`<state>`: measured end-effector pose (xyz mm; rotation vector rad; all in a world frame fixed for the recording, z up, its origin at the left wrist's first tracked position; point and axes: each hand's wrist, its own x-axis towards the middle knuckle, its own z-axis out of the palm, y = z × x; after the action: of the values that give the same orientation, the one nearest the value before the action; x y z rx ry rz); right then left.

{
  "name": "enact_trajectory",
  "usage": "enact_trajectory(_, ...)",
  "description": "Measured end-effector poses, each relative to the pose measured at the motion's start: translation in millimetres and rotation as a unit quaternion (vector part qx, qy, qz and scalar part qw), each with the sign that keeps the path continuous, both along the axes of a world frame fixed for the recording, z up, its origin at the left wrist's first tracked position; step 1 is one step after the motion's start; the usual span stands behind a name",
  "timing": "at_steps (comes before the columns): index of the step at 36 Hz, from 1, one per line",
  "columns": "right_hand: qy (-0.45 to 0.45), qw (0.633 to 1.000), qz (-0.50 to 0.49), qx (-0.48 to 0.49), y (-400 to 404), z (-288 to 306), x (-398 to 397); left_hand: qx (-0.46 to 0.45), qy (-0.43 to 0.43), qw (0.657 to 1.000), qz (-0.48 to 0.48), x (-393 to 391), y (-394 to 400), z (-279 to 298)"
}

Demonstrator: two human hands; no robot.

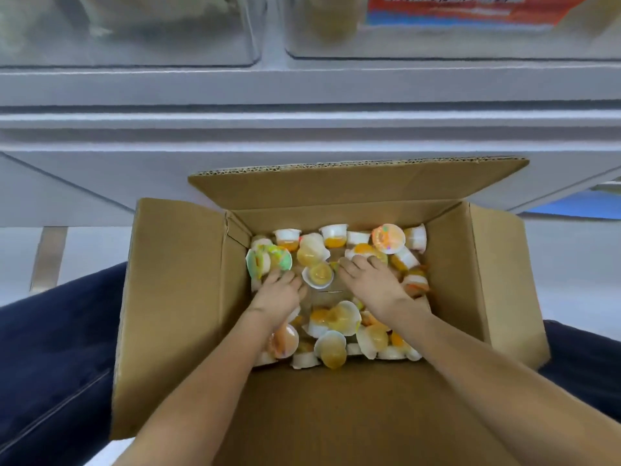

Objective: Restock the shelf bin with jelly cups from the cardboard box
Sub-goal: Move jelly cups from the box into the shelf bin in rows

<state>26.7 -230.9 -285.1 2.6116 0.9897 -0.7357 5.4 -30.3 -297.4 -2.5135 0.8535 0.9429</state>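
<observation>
Cardboard box (174, 297) on pale floor (571, 264); grey shelving (302, 136) behind

A grey shelf ledge (302, 92) is seen across the upper part of the view. Above the ledge, toward the right, an orange and blue package (470, 10) is set, blurred. Below the ledge, dark blue trouser legs (53, 358) are seen at left and right, over a pale floor (578, 274).
</observation>
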Motion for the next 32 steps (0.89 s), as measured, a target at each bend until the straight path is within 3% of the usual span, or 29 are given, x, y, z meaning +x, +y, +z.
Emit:
enact_trajectory(10, -0.132, 0.991, 0.02, -0.007, 12.0, -41.3, 17.3, -0.027, -0.005, 0.999, -0.044, 6.0, 9.3, -13.5)
enact_trajectory(15, -0.13, 0.99, -0.017, 0.053, 6.4, -40.3, 15.8, -0.086, -0.006, 0.996, 0.029, 5.9, 8.3, -7.0)
enact_trajectory(18, -0.08, 0.979, -0.096, 0.16, -1.6, -32.7, 8.8, -0.147, 0.014, 0.981, 0.129, 4.5, 7.0, -0.5)
enact_trajectory(21, 0.018, 0.94, -0.199, 0.276, -7.4, -18.8, -0.8, -0.228, 0.021, 0.937, 0.263, 3.5, 3.8, 17.6)
enact_trajectory(26, 0.071, 0.82, -0.365, 0.435, -11.4, 27.7, -14.0, -0.359, 0.002, 0.831, 0.426, 11.5, -7.9, 54.4)
enact_trajectory(28, 0.052, 0.795, -0.389, 0.462, -14.7, 52.5, -13.1, -0.391, -0.021, 0.803, 0.449, 18.5, -15.4, 78.1)
enact_trajectory(32, 0.035, 0.762, -0.395, 0.512, -24.5, 112.7, -3.8, -0.447, -0.045, 0.785, 0.427, 30.8, -27.8, 138.3)
